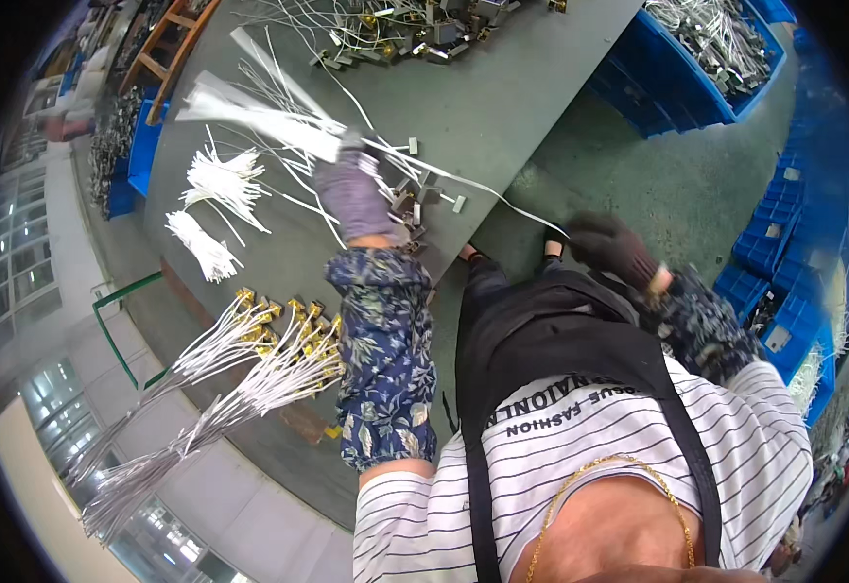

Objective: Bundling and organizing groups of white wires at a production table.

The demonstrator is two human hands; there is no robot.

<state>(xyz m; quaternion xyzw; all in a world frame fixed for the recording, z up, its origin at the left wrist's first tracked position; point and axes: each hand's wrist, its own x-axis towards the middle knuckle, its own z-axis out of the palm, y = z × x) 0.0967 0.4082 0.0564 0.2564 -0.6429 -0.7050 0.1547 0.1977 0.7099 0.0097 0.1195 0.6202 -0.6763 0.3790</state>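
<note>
From the left hand (354, 194) to the right hand (611, 247), a white wire (484, 187) was extended, seemingly pinched there; the wire bundle (269, 122) gripped by the left was best steadied.

Flat grey-green table (502, 107). Near its left edge, two splayed bundles of thin white wires (225, 185). Small boxy gold-yellow connectors (271, 313). Left hand (354, 197), gloved dusty purple; right hand (609, 243), gloved dark brown. Long puffy fabric sleeve cover (385, 340): navy, pale leaf print. White fabric shirt (560, 442), thin dark stripes, black lettering. Black fabric apron (546, 340). Beyond table's right edge, deep bright-blue plastic crate (672, 92).
</note>
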